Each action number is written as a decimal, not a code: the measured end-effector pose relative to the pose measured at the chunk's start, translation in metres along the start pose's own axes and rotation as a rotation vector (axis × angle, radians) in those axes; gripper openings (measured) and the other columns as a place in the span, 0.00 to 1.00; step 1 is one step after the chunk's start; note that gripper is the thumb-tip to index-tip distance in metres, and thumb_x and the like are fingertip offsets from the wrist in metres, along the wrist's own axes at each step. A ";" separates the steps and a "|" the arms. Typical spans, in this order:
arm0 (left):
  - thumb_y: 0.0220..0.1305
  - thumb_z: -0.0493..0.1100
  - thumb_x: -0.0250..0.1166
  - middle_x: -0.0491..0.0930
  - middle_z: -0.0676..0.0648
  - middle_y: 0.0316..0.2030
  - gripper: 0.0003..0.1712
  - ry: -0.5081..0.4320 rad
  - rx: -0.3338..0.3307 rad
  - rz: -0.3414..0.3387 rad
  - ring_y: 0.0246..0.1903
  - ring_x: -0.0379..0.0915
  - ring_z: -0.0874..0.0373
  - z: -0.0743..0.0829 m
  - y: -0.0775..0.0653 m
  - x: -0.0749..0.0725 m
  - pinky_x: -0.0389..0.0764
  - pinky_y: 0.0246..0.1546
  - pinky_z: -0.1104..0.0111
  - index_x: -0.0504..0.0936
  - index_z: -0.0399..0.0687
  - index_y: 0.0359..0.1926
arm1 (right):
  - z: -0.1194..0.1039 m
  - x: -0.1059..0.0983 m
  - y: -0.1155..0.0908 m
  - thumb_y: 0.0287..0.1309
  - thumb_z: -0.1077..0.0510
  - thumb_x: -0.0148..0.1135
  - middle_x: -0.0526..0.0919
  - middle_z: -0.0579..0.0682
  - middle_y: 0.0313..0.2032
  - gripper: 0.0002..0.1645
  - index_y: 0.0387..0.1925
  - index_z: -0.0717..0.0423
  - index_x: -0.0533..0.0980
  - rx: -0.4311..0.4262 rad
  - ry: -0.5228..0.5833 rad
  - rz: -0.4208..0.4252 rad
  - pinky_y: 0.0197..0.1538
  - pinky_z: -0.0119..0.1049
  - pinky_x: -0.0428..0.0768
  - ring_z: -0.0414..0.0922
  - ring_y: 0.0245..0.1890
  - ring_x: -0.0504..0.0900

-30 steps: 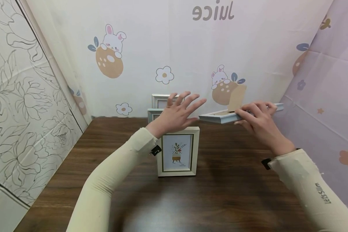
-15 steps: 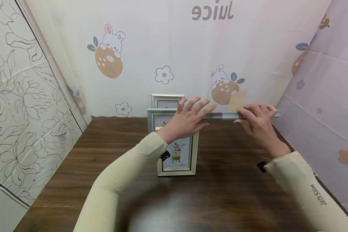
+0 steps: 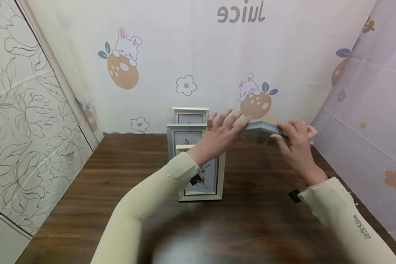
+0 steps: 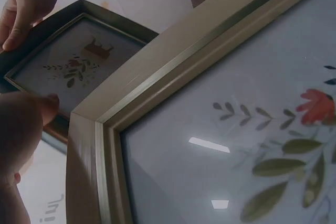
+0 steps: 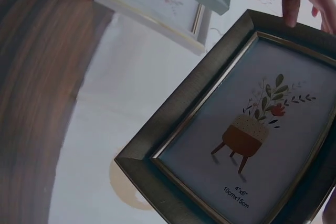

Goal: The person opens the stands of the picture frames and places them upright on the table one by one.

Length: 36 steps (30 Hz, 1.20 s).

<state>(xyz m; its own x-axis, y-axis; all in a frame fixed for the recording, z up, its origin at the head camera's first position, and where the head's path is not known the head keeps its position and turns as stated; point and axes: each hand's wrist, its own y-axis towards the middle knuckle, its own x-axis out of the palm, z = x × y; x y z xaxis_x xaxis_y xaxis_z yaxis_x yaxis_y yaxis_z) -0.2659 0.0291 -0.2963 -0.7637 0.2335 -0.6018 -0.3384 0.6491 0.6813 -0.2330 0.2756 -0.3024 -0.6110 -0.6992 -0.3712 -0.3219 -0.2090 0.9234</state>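
A picture frame [image 5: 247,129] with a dark, gold-lined border and a potted-plant print is held in the air, tilted with its front facing downward. My right hand [image 3: 295,139] grips its right side in the head view. At the opposite side, my left hand [image 3: 219,137] has its thumb on the front border, its fingers behind and spread; the right wrist view shows the left thumb [image 5: 292,3] on the border. Just below the left hand stands a cream picture frame [image 3: 219,179], upright on the table. Behind it are a grey-blue frame [image 3: 170,141] and a silver-white frame [image 3: 190,110].
The dark wooden table [image 3: 267,220] runs back to a white curtain [image 3: 198,55] printed with rabbits and flowers. A floral panel [image 3: 29,110] borders the left, a pale purple curtain [image 3: 376,110] the right. The standing frames form a staggered row close to the left forearm.
The held frame has tipped over, from lying level with its backing up to showing its front underside. My left hand has moved right onto its side.
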 end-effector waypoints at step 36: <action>0.74 0.41 0.46 0.66 0.59 0.65 0.25 0.212 0.107 -0.035 0.66 0.54 0.54 0.040 0.021 0.008 0.49 0.59 0.52 0.72 0.68 0.66 | -0.006 -0.022 -0.060 0.70 0.55 0.59 0.76 0.71 0.40 0.21 0.47 0.73 0.73 0.356 -0.234 -0.173 0.51 0.65 0.42 0.70 0.43 0.65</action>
<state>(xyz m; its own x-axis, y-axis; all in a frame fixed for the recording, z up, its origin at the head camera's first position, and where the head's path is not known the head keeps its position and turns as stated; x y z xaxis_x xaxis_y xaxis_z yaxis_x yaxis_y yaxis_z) -0.2578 0.0735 -0.3032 -0.8549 0.0597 -0.5154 -0.3149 0.7298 0.6068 -0.1961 0.2992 -0.3494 -0.6605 -0.4928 -0.5665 -0.6368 -0.0320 0.7703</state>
